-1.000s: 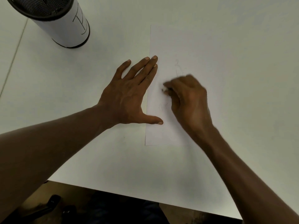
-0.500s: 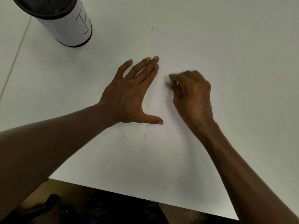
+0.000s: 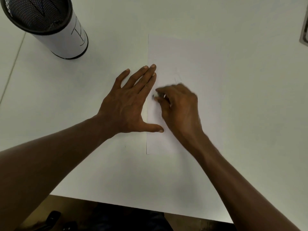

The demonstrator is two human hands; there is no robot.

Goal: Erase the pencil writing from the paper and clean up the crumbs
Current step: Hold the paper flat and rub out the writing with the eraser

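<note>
A white sheet of paper (image 3: 191, 60) lies on the white table (image 3: 108, 172); its left edge runs down the middle of the view. Faint pencil marks (image 3: 177, 79) show just beyond my right hand. My left hand (image 3: 128, 104) lies flat with fingers spread, its fingertips and thumb pressing the paper's left edge. My right hand (image 3: 179, 105) is on the paper, blurred by motion, pinching a small whitish eraser (image 3: 155, 95) against the sheet near my left index finger. I cannot make out any crumbs.
A black mesh cup wrapped in white paper (image 3: 50, 25) stands at the back left. A grey object (image 3: 304, 35) is cut off at the right edge. The table's front edge (image 3: 133, 206) runs near the bottom, with dark floor beneath.
My right hand rubs back and forth with the eraser: it went up and right, then came back left and toward me. My left hand has stayed put on the paper's edge.
</note>
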